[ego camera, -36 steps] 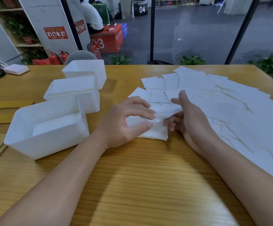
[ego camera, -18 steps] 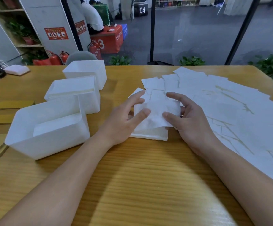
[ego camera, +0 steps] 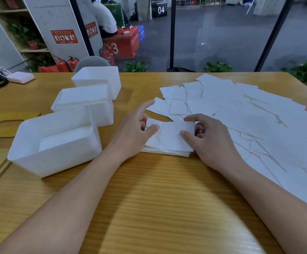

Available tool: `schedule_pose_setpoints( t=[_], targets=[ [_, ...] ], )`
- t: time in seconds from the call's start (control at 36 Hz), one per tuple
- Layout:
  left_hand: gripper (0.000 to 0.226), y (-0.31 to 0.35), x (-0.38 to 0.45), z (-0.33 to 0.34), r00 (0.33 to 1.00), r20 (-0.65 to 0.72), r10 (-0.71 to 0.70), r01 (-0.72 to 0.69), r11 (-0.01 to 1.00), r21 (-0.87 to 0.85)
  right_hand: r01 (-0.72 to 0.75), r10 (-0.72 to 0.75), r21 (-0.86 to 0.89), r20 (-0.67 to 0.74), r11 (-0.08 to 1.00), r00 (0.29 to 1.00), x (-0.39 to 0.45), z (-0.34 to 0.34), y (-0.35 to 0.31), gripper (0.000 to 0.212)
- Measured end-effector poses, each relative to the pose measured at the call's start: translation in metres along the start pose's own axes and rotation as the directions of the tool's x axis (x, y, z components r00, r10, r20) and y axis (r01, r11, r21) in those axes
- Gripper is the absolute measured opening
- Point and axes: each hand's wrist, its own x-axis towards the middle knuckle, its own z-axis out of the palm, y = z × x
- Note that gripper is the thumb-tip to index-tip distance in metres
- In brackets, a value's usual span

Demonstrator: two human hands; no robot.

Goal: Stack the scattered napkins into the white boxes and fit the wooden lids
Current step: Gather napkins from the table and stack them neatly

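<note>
While the left hand and right hand pinch the top napkin between them, it looks limp and light; opposite edges suit best.

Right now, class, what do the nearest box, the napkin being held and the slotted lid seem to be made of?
Nearest white box: probably plastic, smooth and matte, with rounded moulded corners and thin, even walls.
Napkin pinched between the left hand and the right hand: soft tissue paper; it creases and bends.
Slotted lid: looks like light wood or bamboo, yellowish and flat; the grain is unclear.
</note>
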Motion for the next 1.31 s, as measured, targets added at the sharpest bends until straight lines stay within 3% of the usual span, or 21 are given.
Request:
schedule_pose_setpoints(
  t=[0.42,0.56,0.69,0.78,0.89,1.03,1.17,1.31],
  targets=[
    [0.066,-0.004,-0.001,-0.003,0.999,0.019,-0.039,0.036,0.992,0.119,0.012,-0.009,-0.137,0.02,0.991,1.0,0.0,0.003,0.005,0.041],
    [0.052,-0.006,-0.002,-0.001,0.999,0.039,0.002,-0.011,0.977,0.212,0.117,-0.115,-0.266,0.025,0.957,0.993,0.0,0.003,0.006,0.048],
    [0.043,-0.004,0.0,0.002,0.998,0.065,0.0,-0.018,0.962,0.271,0.207,-0.167,-0.306,0.151,0.929,0.974,-0.001,0.006,0.006,0.031],
    [0.044,-0.002,0.0,0.002,0.997,0.078,-0.012,-0.006,0.972,0.235,0.244,-0.161,-0.337,0.256,0.909,0.953,-0.003,0.01,0.008,0.031],
    [0.044,-0.002,0.0,0.0,0.995,0.091,-0.039,0.017,0.973,0.23,0.277,-0.184,-0.315,0.294,0.908,0.938,-0.003,0.01,0.008,0.032],
    [0.041,-0.007,0.0,0.002,0.993,0.115,-0.004,-0.025,0.968,0.248,0.288,-0.197,-0.391,0.257,0.874,0.946,0.001,0.009,0.002,0.052],
    [0.039,-0.007,-0.001,0.004,0.99,0.139,0.017,-0.053,0.965,0.256,0.286,-0.129,-0.574,0.299,0.767,0.946,0.007,0.016,0.001,0.078],
    [0.039,-0.007,-0.001,0.004,0.986,0.164,0.008,-0.052,0.963,0.266,0.272,-0.092,-0.658,0.296,0.702,0.951,0.008,0.014,0.003,0.085]
  ],
)
